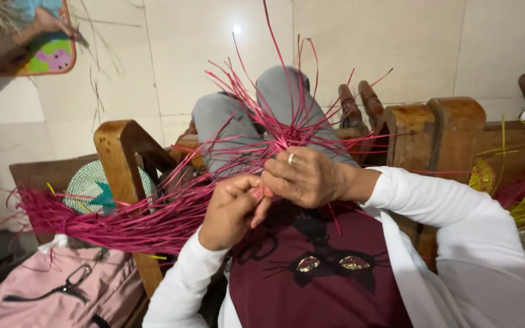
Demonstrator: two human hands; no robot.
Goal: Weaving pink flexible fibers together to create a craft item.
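- Pinching crossed magenta straw strands (274,143) at lap height, right hand (305,177) curled palm-down, fingers clenched on the strands.
- Gripping the same strands from below, left hand (232,209) fisted.
- Trailing leftward, a loose magenta bundle (92,222) over the wooden armrest (123,146), above a pink bag (62,291).

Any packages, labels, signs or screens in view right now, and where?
None that I can make out.
Nearest things are printed pictures only:
Cat face print: on the maroon shirt, bottom centre; black with gold eyes.
Colourful mat: on the floor, top left; green and pink, orange edge, another person's hand on it.
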